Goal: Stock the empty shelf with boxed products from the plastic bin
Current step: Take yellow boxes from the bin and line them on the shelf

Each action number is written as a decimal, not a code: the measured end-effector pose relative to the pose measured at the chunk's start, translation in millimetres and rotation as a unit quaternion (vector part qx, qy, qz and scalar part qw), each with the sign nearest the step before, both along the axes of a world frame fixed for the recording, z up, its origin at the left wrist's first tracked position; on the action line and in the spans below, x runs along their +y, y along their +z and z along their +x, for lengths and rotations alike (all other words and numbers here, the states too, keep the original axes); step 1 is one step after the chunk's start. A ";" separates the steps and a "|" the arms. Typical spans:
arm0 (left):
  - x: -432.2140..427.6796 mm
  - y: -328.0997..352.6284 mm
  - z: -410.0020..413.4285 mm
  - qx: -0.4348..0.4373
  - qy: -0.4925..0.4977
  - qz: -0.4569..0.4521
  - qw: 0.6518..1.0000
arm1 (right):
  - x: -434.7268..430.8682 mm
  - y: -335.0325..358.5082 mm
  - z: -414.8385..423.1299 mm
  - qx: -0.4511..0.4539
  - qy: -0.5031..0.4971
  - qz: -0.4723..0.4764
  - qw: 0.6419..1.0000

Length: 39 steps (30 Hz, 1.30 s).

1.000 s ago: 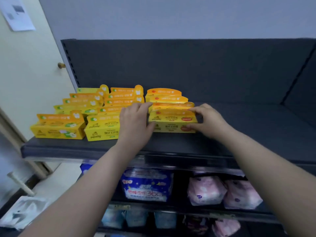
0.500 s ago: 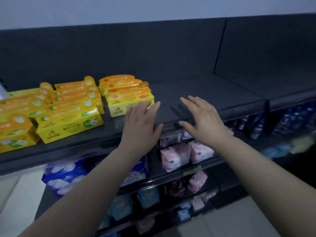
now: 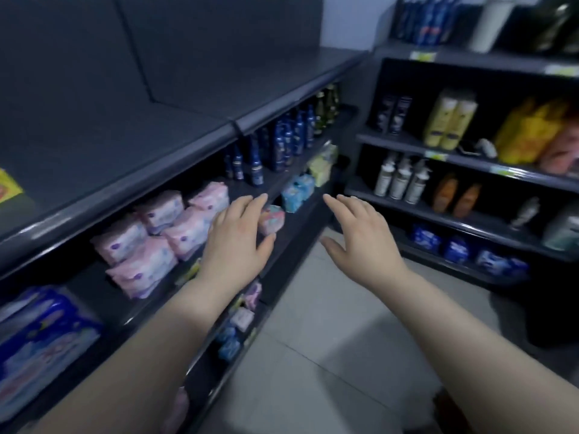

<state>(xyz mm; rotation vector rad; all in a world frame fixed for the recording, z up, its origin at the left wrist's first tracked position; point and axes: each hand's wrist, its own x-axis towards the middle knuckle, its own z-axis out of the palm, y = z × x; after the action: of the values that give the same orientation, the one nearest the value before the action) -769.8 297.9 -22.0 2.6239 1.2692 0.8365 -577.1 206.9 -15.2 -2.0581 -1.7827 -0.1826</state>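
The dark top shelf (image 3: 131, 142) runs from the left edge toward the far corner, and most of its surface is bare. Only a corner of one yellow box (image 3: 8, 186) shows at the far left edge. My left hand (image 3: 238, 239) hovers in the air in front of the lower shelves, fingers straight and spread, holding nothing. My right hand (image 3: 360, 233) hovers over the aisle floor, also spread and empty. The plastic bin is not in view.
Pink packs (image 3: 163, 233) and blue packs (image 3: 40, 343) fill the lower shelves on the left. Blue bottles (image 3: 282, 142) stand under the top shelf. A second shelf unit (image 3: 470, 158) with bottles stands at the right. Grey floor tiles (image 3: 329, 355) lie between.
Both hands let go of the yellow boxes and pulled back from the top shelf. The view has swung right, so the boxes slid out of sight at the left and the aisle appeared.
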 end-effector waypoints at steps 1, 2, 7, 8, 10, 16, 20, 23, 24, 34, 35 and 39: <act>-9.1 -1.7 20.1 0.000 -0.023 -0.001 1.000 | -17.8 -1.7 15.9 0.002 -0.025 -0.004 1.000; -19.7 -2.6 40.5 0.000 -0.047 -0.001 0.999 | -36.5 -2.8 31.5 0.004 -0.049 -0.004 0.999; -87.8 -9.3 143.2 0.004 -0.161 -0.014 0.987 | -141.1 -6.2 108.0 0.008 -0.158 0.004 0.987; -103.3 -10.7 164.0 0.003 -0.184 -0.016 0.983 | -163.0 -6.9 123.4 0.007 -0.180 0.002 0.984; -136.7 -13.1 204.9 0.003 -0.229 -0.022 0.973 | -207.3 -8.1 151.8 0.005 -0.222 -0.005 0.975; -229.8 -16.6 308.3 0.004 -0.337 -0.034 0.941 | -323.6 -15.9 216.5 0.014 -0.327 -0.007 0.945; -279.2 -25.2 360.5 0.025 -0.398 -0.059 0.915 | -386.3 -24.7 244.8 0.020 -0.384 -0.004 0.923; -308.6 -34.1 391.5 0.050 -0.441 -0.103 0.890 | -424.3 -32.6 261.8 0.030 -0.426 -0.017 0.904; -316.6 -37.9 399.4 0.061 -0.453 -0.122 0.881 | -434.8 -36.2 266.1 0.035 -0.437 -0.024 0.899; -341.8 -79.7 432.6 0.120 -0.461 -0.297 0.828 | -482.2 -70.7 272.0 0.081 -0.504 -0.083 0.856; -342.7 -81.8 433.0 0.121 -0.460 -0.283 0.833 | -484.0 -71.7 271.1 0.082 -0.511 -0.076 0.852; -347.3 -79.2 431.6 0.092 -0.470 -0.193 0.856 | -494.8 -72.4 268.3 0.080 -0.568 -0.021 0.819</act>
<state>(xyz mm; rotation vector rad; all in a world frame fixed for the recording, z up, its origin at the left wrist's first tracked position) -338.2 -49.3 -101.3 2.5197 0.0251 0.1328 -308.8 -287.9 -87.5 -2.7829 -0.2532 -0.2773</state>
